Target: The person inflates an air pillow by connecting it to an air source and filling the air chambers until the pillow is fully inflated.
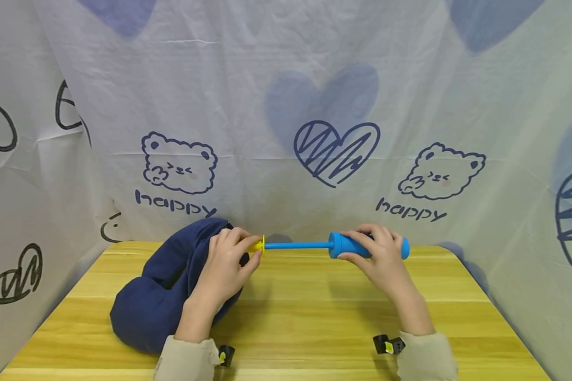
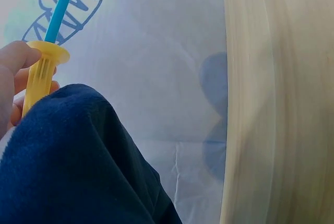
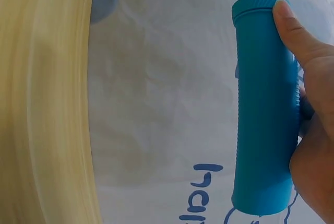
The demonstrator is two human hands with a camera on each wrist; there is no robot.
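A hand pump stretches level between my hands in the head view, its blue rod (image 1: 295, 245) drawn well out of the blue barrel (image 1: 344, 246). My right hand (image 1: 387, 262) grips that barrel, with the thumb (image 3: 292, 25) along its side near the ribbed cap. My left hand (image 1: 225, 264) pinches the yellow nozzle (image 2: 44, 72) just behind its round flange. Beside and under the left hand is a navy fabric U-shaped pillow (image 1: 140, 320), its near lobe on the table. The nozzle's far end is hidden by the hand and the navy fabric.
The light wood table (image 1: 305, 328) ends at a pale curtain (image 1: 248, 95) printed with hearts and bears. Curtain also hangs on both sides. Small black devices (image 1: 389, 344) sit by the beige sleeves (image 1: 426, 357).
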